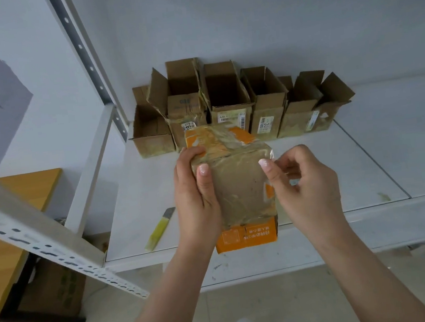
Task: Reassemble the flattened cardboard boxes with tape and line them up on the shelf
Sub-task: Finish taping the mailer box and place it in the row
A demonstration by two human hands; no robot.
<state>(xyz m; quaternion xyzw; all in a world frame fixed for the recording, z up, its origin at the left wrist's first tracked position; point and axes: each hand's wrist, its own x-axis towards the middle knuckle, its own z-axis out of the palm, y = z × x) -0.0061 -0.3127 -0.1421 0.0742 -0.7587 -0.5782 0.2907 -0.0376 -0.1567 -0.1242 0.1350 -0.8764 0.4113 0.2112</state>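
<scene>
1. While both hands are working above the front edge of the shelf, they are holding an orange box between them, its taped brown face turned up toward the camera.
2. The left hand is gripping the box's left side, thumb lying flat on the taped face and fingers curling round its far edge.
3. The right hand is pinching a piece of clear tape at the box's right edge, thumb tip pressing near the top right corner, the other fingers curling loosely behind.
4. Orange printed panels are showing at the box's near end and far end.
5. A row of boxes is standing at the back of the shelf against the wall, side by side and touching, top flaps open, several bearing white labels.
6. A yellow knife is lying on the shelf to the left of the hands, apart from them, near the front edge.
7. A wooden table is sitting beyond the shelf post at left, and a large carton is resting on the floor beneath it.
</scene>
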